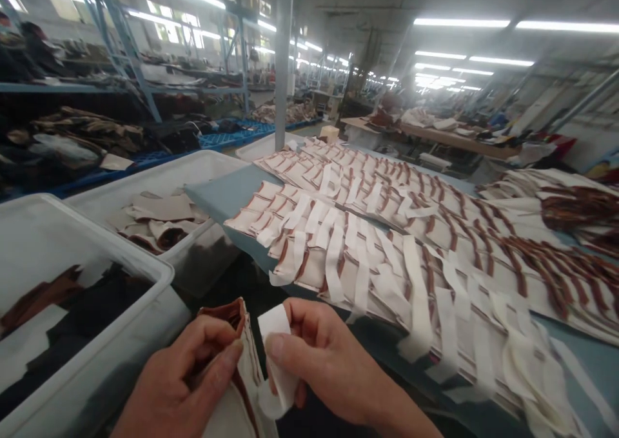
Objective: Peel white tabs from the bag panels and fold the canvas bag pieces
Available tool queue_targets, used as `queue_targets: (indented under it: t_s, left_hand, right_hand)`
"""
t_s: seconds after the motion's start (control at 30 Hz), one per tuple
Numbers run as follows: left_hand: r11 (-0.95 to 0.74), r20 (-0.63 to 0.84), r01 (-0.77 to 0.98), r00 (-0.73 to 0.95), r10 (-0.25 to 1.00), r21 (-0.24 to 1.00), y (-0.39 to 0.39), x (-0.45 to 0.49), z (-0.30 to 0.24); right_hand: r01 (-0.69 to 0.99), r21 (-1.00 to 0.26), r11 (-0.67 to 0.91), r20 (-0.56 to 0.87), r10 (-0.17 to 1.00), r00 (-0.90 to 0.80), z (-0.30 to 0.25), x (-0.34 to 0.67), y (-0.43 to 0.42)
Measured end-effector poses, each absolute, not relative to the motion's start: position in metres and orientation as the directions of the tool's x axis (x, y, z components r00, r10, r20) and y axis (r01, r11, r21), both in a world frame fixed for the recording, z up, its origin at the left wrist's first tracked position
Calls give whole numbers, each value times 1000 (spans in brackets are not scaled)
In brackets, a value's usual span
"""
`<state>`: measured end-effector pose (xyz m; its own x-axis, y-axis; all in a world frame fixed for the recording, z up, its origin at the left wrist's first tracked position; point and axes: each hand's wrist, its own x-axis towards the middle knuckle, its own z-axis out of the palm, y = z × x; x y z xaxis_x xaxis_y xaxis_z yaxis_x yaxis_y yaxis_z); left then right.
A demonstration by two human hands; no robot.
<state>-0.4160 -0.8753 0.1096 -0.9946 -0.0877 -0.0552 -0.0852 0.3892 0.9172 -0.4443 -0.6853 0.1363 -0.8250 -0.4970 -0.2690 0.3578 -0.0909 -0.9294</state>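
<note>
My left hand (191, 373) is closed on a cream fabric piece (249, 367) with brown edging, gripping it near its upper end. Close beside it, my right hand (322, 354) pinches a white strip (278, 360) between thumb and fingers; the strip curls back on itself below the thumb. The strip's lower end hangs right by the fabric piece, and I cannot tell whether the two touch. Ahead, rows of overlapping cream fabric pieces (309, 267) with brown edges lie on a blue-grey table, several with loose white strips (360, 283) draped over them.
At left stand two white plastic bins, a near bin (169, 273) with dark and brown fabric and a farther bin (213, 160) with cream scraps. A grey post (282, 64) rises behind the table (207, 196). More brown bundles (580, 212) lie at right.
</note>
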Motion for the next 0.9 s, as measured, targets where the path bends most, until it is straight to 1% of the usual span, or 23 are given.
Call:
queue_targets:
  t_s: [0.07,0.13,0.2,0.3,0.4,0.53,0.63,0.7,0.77,0.83,0.9]
  left_hand:
    - [327,-91,-104,-994,-55,939,-867,-415,115]
    - [269,-133,-127,-991,6,955,-862,-416,120]
    - [223,-165,-150,-985,52,963,-859,-416,123]
    - [163,-193,-180,-979,69,970,-860,-414,124]
    - [137,-197,-184,-976,90,973,-862,-411,122]
    - [161,-149,-129,-982,119,978,-862,-411,111]
    - [156,-101,-79,-985,137,985,-859,-413,104]
    - [138,-103,-86,-988,117,987,-856,-412,103]
    - [109,-163,-153,-983,86,982,-853,-409,104]
    - [54,-269,-265,-960,81,963,-852,-405,105]
    - [-17,-366,-370,-923,118,929,-852,-402,106]
  right_hand:
    - [366,-924,-114,-266,-498,-825,132,-440,-679]
    - [347,-929,-130,-234,-518,-823,129,-437,-674]
    - [284,-954,-94,-193,-533,-824,126,-435,-669]
    - [81,-995,51,-95,-458,-884,127,-433,-666]
    - [-69,-981,183,-4,-369,-930,129,-431,-669]
    - [-126,-950,286,31,-315,-948,127,-426,-674]
    - [-149,-947,286,64,-287,-956,124,-422,-678]
    - [-120,-959,255,52,-257,-965,122,-421,-680]
    - [0,-988,157,-40,-246,-968,120,-421,-682]
    - [169,-986,6,-164,-281,-946,118,-421,-684]
    - [277,-955,-106,-229,-329,-916,116,-421,-686]
